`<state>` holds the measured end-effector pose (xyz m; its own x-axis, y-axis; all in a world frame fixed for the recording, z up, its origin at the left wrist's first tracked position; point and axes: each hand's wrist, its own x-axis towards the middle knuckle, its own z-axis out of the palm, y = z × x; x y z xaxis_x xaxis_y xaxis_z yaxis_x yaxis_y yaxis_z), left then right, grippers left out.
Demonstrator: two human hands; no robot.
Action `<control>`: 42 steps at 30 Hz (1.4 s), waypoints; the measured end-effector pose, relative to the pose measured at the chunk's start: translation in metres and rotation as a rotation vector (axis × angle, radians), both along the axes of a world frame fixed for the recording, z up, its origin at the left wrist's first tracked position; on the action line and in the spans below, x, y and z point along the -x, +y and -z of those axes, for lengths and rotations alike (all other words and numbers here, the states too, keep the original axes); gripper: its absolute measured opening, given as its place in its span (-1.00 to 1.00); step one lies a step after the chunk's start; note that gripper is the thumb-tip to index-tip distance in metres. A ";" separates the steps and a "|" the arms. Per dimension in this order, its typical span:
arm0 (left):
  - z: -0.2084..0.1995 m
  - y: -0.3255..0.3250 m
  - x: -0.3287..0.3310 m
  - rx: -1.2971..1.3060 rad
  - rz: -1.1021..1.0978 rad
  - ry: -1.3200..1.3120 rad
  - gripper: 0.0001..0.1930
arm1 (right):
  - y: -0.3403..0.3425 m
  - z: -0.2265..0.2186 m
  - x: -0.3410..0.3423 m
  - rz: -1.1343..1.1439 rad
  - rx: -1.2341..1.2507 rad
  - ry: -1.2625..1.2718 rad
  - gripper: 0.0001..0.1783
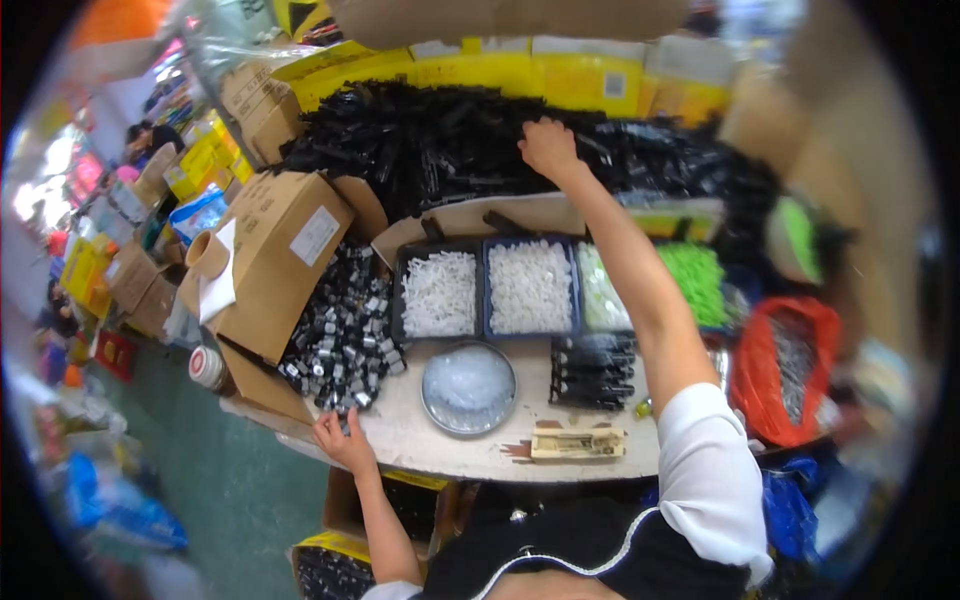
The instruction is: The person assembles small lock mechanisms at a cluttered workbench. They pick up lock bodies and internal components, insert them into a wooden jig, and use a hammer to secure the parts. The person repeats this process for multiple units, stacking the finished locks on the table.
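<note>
My left hand (345,443) is at the near edge of a pile of small silver-and-black parts (345,335), its thumb and fingers closed around one small part. Stretched across the table, my right hand (549,146) rests on a long heap of black plastic pieces (430,140). Its fingers curl down into the heap, and whatever they grip is hidden. Between my arms stands a round metal dish (469,390) of pale, translucent contents. A cream-coloured fixture (578,443) lies near the table's front edge, below a row of black parts (592,372).
Behind the dish, trays hold white pieces (438,294), off-white pieces (530,287) and green pieces (692,283). An open cardboard box (275,265) lies tilted at left. A red plastic bag (785,370) of small parts sits at right. Yellow boxes (570,80) line the back.
</note>
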<state>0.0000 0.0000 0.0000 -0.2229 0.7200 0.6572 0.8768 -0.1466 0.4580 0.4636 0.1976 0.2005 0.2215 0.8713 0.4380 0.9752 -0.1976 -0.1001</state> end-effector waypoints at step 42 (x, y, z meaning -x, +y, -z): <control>0.023 -0.015 0.012 -0.001 0.159 -0.014 -0.80 | -0.384 0.126 0.119 -0.598 0.184 0.080 -0.57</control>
<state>-0.0124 -0.0149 -0.0235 -0.1151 0.7462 0.6557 0.8361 -0.2836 0.4696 0.3449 -0.1868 0.0743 -0.3015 0.9141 0.2710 0.9133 0.3585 -0.1933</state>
